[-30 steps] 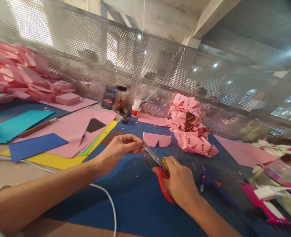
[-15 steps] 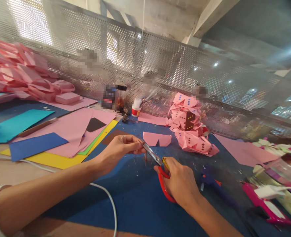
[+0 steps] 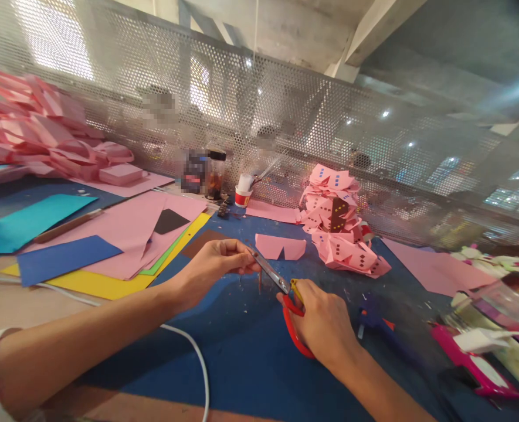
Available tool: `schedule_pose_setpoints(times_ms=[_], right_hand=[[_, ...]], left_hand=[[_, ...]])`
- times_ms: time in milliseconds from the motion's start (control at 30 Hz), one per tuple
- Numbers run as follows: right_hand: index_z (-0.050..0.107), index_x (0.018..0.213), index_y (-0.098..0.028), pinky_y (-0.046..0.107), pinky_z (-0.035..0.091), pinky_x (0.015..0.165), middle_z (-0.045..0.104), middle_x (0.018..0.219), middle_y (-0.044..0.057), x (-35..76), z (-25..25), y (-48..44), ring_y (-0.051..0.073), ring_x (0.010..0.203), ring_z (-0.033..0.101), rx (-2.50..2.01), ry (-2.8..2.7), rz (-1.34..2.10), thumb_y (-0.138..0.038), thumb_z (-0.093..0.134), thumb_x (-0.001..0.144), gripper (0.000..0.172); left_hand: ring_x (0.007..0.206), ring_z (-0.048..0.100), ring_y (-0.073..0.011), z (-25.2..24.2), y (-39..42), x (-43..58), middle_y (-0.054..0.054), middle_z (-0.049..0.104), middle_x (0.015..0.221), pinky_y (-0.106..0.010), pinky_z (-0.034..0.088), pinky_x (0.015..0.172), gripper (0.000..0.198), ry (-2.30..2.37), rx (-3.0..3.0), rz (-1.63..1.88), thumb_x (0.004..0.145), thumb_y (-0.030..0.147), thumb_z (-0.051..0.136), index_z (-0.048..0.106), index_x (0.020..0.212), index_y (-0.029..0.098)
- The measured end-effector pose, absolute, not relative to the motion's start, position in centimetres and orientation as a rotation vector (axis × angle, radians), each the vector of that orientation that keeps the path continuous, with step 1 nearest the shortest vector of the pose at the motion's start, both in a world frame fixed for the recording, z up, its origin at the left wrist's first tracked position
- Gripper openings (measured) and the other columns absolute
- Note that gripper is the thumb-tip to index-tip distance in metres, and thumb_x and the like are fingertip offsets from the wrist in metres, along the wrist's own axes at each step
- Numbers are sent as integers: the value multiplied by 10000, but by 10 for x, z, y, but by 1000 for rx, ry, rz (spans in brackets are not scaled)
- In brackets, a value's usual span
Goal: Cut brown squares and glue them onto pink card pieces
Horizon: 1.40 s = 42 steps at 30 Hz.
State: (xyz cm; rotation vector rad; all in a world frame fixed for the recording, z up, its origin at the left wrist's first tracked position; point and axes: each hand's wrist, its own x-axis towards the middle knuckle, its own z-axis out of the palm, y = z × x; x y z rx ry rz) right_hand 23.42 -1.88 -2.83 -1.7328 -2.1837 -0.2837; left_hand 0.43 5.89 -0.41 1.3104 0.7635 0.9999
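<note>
My right hand [image 3: 325, 316] is closed round the handles of a pair of scissors [image 3: 296, 328], one red and one yellow. Their blades point up and left and look nearly closed. My left hand [image 3: 226, 258] is pinched at the blade tips. A thin brown strip [image 3: 260, 282] shows just below the blades, seemingly held by those fingertips, which hide most of it. Beyond the blades lies a notched pink paper piece [image 3: 280, 248] on the blue mat [image 3: 241, 357]. A brown sheet [image 3: 203, 243] lies behind my left hand.
Folded pink pieces with printed squares [image 3: 336, 225] are stacked at the back. Coloured sheets [image 3: 105, 258] and a pink pile [image 3: 52, 135] are on the left. A blue glue gun [image 3: 376, 319] and a magenta device [image 3: 474, 360] lie right. A white cable [image 3: 200, 351] crosses the front.
The scissors and my right hand have shifted very slightly to the right, and the blades have closed a little. My left hand keeps almost the same place.
</note>
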Motion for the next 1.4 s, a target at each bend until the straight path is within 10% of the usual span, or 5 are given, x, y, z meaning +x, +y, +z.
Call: schedule_pose_setpoints(times_ms=[1400], right_hand=[[566, 855, -228, 312, 255, 562, 687, 809, -9, 235, -29, -17, 203, 664, 689, -1747, -2204, -243, -419, 546, 970, 223]], left_hand=[[693, 620, -119, -4, 59, 4, -19, 742, 738, -256, 448, 709, 178, 807, 1351, 982, 804, 317, 723, 662, 752, 158]])
